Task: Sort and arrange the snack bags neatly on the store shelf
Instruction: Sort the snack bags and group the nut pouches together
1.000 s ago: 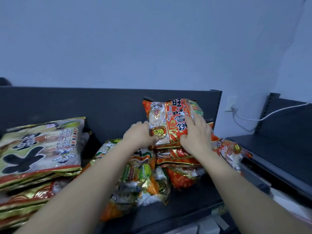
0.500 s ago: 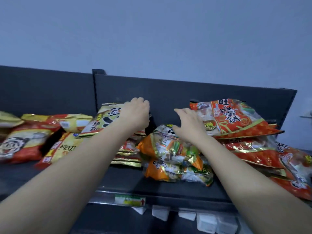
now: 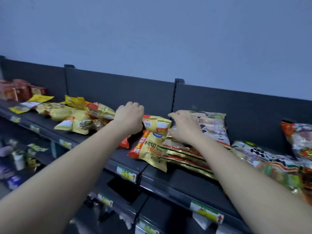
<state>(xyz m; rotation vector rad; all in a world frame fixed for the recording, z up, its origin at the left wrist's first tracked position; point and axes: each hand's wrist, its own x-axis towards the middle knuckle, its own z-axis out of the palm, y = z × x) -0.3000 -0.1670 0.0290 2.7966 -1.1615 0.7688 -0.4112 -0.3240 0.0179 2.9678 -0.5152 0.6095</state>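
A small yellow snack bag (image 3: 157, 124) lies in the middle of the dark store shelf (image 3: 185, 176), on top of a bigger yellow-and-red bag (image 3: 148, 149). My left hand (image 3: 129, 119) has its fingers curled at the small bag's left end and seems to grip it. My right hand (image 3: 184, 127) pinches its right end between finger and thumb, reaching over a flat stack of cream-and-red cracker bags (image 3: 212, 125). A loose heap of yellow bags (image 3: 76, 115) lies further left on the same shelf.
Right of the stack lie a green-and-orange bag (image 3: 270, 159) and an orange bag (image 3: 300, 139) leaning on the back panel. Red packs (image 3: 16, 90) stand at the far left. Price labels (image 3: 125, 173) line the shelf edge, with lower shelves of goods (image 3: 16, 157) below.
My view has swung left along the shelf. Both hands left the orange cracker bag, passed the green-and-orange bags and now meet at a small yellow bag.
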